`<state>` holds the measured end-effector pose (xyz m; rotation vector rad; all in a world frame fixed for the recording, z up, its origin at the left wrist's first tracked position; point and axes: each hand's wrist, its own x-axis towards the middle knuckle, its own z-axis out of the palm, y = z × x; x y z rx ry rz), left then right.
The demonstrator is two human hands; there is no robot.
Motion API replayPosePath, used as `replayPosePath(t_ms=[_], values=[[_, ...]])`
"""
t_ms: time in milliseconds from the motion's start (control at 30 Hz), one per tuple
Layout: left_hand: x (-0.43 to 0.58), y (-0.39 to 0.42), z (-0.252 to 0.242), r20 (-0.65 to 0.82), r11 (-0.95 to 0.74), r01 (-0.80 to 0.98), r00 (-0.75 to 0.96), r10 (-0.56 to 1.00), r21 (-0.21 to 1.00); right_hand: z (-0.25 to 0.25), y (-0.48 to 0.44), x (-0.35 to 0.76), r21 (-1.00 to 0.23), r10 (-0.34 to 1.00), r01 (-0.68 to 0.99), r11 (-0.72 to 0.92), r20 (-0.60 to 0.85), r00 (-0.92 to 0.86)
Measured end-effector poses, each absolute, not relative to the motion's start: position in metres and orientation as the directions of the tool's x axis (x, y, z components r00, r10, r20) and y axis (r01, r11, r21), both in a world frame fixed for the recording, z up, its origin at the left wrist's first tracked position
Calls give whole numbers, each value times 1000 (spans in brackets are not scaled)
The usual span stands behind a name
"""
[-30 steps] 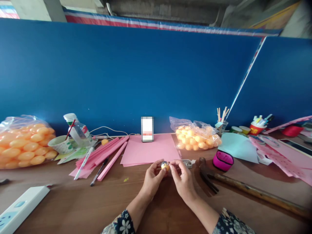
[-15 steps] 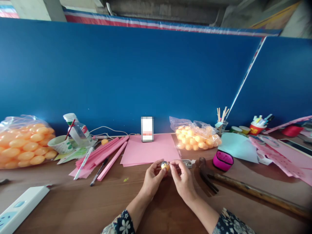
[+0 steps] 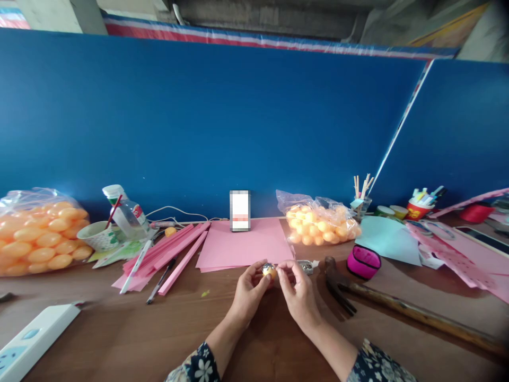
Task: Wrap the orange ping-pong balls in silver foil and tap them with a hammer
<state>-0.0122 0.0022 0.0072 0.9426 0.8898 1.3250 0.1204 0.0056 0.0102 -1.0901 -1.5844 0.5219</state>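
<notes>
My left hand (image 3: 248,291) pinches a small orange ball (image 3: 270,271) with a shiny metal cap on its top, just above the brown table (image 3: 119,334). My right hand (image 3: 296,289) is closed beside it, fingertips touching the ball's right side. Both hands hover in front of a stack of pink paper (image 3: 244,244). A small metal piece (image 3: 306,266) lies just right of my right hand.
A hammer (image 3: 382,302) lies to the right, with a pink tape measure (image 3: 363,262) near it. Bags of orange balls sit at left (image 3: 37,233) and centre right (image 3: 320,223). Pink strips (image 3: 170,252), pens, a bottle (image 3: 127,212), a cup (image 3: 97,235), a white power strip (image 3: 32,339) lie left.
</notes>
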Motion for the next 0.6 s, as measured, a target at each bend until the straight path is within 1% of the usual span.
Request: replayPosePath(t_ms=[600], values=[[-11,2,6,13,9,-374,55,998,928,8,7,121,-808,872,358,468,489,-35]])
